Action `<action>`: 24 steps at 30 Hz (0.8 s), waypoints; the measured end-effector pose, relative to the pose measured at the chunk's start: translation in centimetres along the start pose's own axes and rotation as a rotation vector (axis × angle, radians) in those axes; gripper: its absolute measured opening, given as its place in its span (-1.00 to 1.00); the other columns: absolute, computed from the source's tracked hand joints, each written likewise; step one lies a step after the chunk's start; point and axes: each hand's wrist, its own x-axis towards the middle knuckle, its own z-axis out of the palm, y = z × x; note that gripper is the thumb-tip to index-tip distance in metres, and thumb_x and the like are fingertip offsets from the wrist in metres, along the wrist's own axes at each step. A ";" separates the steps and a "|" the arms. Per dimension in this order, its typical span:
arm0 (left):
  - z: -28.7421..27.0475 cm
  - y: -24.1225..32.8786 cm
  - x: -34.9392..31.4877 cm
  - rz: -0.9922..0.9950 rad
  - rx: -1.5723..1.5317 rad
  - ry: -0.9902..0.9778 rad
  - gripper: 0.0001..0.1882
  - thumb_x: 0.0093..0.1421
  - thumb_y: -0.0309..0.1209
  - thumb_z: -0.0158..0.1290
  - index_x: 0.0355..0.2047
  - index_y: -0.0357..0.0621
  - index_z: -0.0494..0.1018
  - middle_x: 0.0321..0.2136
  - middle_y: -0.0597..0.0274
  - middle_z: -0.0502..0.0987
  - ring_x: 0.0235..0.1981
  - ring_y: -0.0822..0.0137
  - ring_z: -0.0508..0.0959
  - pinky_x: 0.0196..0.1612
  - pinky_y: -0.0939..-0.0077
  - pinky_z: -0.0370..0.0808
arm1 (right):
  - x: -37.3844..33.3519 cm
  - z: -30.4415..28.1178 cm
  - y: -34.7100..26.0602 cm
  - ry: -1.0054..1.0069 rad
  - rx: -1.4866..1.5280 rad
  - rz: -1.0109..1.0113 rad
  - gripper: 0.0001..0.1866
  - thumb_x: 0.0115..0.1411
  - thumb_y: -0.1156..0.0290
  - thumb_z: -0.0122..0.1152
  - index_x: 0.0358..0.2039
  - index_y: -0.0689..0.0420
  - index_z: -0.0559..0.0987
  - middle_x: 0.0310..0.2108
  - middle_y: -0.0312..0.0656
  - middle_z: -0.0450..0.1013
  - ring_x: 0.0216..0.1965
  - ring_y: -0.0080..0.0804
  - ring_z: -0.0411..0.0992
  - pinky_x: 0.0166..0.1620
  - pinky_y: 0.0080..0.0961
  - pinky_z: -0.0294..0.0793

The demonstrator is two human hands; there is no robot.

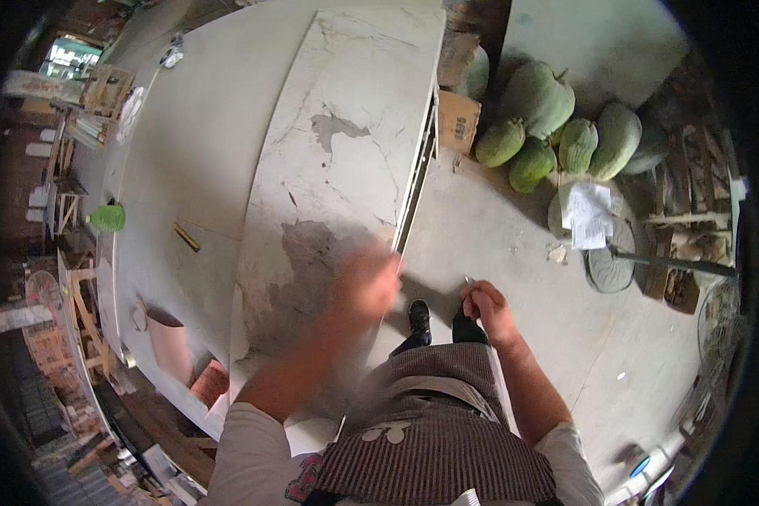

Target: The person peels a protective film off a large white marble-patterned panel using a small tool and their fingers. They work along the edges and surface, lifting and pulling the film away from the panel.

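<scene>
My left hand point(367, 282), smeared by motion, is over the right edge of a long white marble-patterned panel point(346, 185). Its fingers are too blurred to show whether they hold anything. Grey patches mark the panel's surface, which lies on a wide pale table point(202, 110). Out over the floor, to the right of the panel, my right hand point(487, 308) is closed with the fingers pinched together. A small shiny tip sticks out beyond them; the rest of that thing is hidden.
A yellow-and-black cutter point(186, 237), a green plastic container point(106, 218) and a pinkish roll point(170, 341) rest on the table's left side. Several green melons point(538, 97), a cardboard box point(458, 122) and a round stand base point(611, 268) with a pole are on the floor at right.
</scene>
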 end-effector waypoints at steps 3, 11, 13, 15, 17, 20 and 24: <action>-3.5 -6.3 3.0 -0.221 0.445 -0.013 -0.38 0.22 -0.34 0.01 0.30 -0.20 0.25 0.31 -0.18 0.21 0.37 -0.14 0.15 0.40 -0.07 -0.02 | 2.7 2.4 -1.7 -0.023 -0.104 -0.120 -0.75 0.42 0.31 -0.06 -0.19 0.21 0.52 -0.55 -0.32 0.37 -0.51 -0.61 0.31 -0.41 -0.62 0.32; -3.4 -8.9 3.3 -0.153 0.583 -0.063 -0.30 0.23 -0.29 -0.03 0.38 -0.15 0.15 0.39 -0.08 0.09 0.42 -0.11 0.05 0.42 -0.12 -0.12 | 8.8 9.0 -4.5 -0.032 0.203 -0.099 -0.79 0.42 0.35 -0.02 -0.12 0.24 0.46 -0.50 -0.25 0.43 -0.46 -0.53 0.38 -0.30 -0.53 0.43; -3.7 -8.9 3.5 -0.150 0.572 -0.080 -0.31 0.23 -0.30 -0.04 0.37 -0.15 0.15 0.39 -0.09 0.09 0.42 -0.11 0.05 0.42 -0.12 -0.11 | 9.4 10.1 -4.4 -0.019 0.187 -0.188 -0.82 0.42 0.38 -0.03 -0.14 0.23 0.45 -0.49 -0.21 0.42 -0.43 -0.50 0.39 -0.26 -0.51 0.44; -3.8 -8.8 3.6 -0.150 0.566 -0.093 -0.31 0.23 -0.30 -0.04 0.37 -0.17 0.16 0.38 -0.09 0.10 0.42 -0.12 0.06 0.42 -0.12 -0.11 | 9.7 10.7 -4.2 0.003 0.103 -0.149 -0.86 0.41 0.42 -0.03 -0.17 0.20 0.45 -0.47 -0.16 0.42 -0.38 -0.42 0.41 -0.20 -0.47 0.46; -3.8 -8.7 3.7 -0.159 0.568 -0.099 -0.31 0.22 -0.30 -0.04 0.37 -0.18 0.16 0.38 -0.10 0.11 0.41 -0.12 0.06 0.42 -0.12 -0.11 | 9.8 10.9 -4.0 0.002 0.124 -0.175 -0.87 0.39 0.41 -0.01 -0.17 0.18 0.46 -0.46 -0.08 0.44 -0.39 -0.29 0.45 -0.22 -0.40 0.47; -3.8 -8.4 3.8 -0.154 0.587 -0.106 -0.33 0.24 -0.32 -0.09 0.36 -0.22 0.15 0.37 -0.13 0.12 0.40 -0.16 0.07 0.41 -0.08 -0.10 | 9.9 10.8 -4.0 0.007 0.074 -0.218 -0.87 0.38 0.40 0.00 -0.18 0.17 0.46 -0.45 0.05 0.46 -0.39 -0.04 0.48 -0.24 -0.30 0.48; -3.8 -8.2 4.0 -0.144 0.589 -0.105 -0.35 0.26 -0.32 -0.12 0.36 -0.26 0.14 0.36 -0.17 0.13 0.38 -0.21 0.09 0.41 -0.06 -0.08 | 10.2 10.8 -4.3 0.059 -0.012 -0.268 -0.86 0.38 0.37 0.00 -0.19 0.16 0.46 -0.45 0.16 0.44 -0.37 0.19 0.47 -0.29 -0.19 0.49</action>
